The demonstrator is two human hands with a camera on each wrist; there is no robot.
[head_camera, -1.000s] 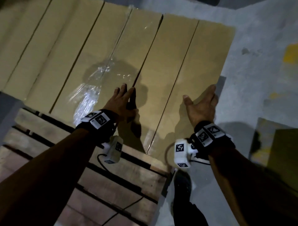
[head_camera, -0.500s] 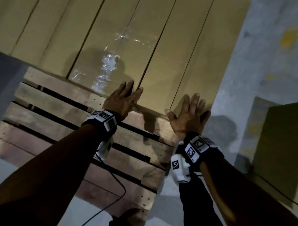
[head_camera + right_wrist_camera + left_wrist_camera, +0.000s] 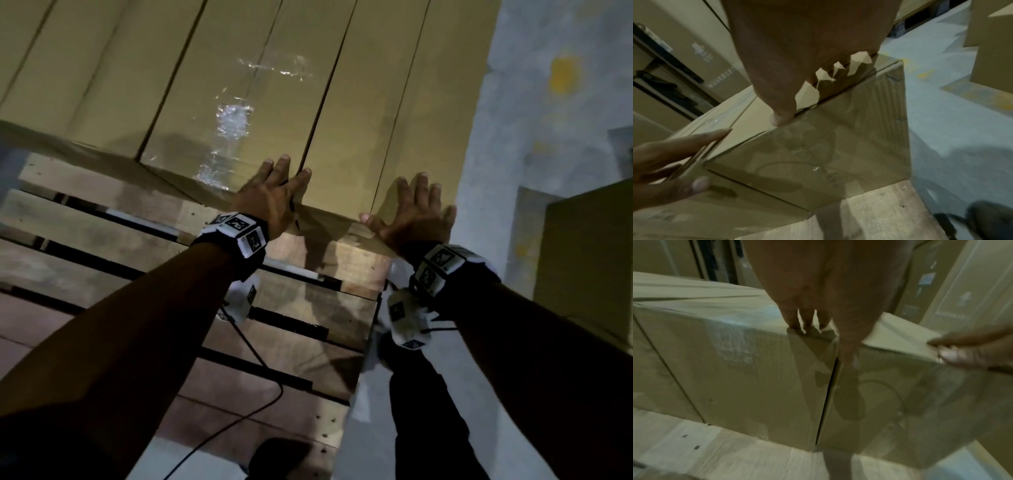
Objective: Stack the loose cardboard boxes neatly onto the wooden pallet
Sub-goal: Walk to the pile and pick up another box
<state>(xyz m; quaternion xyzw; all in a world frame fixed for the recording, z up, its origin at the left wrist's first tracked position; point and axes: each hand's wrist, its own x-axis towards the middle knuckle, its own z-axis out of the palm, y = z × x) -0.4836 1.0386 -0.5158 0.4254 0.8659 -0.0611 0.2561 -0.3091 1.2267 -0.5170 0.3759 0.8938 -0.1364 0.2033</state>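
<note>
Both arms reach forward over the wooden pallet (image 3: 102, 219), the left hand (image 3: 270, 198) and right hand (image 3: 416, 214) flat with straight, spread fingers on the near top edge of the cardboard boxes (image 3: 342, 113), gripping nothing. The boxes stand in a row on the pallet's far part. Only the wrist views show the boxes' front faces (image 3: 760, 369) and taller cartons (image 3: 680, 37) beyond the pallet.

Bare slats of the wooden pallet (image 3: 102, 246) lie open in front of the cardboard boxes (image 3: 239, 85); floor (image 3: 513, 154) passable right of pallet; separate box (image 3: 589, 260) blocks farther right.
</note>
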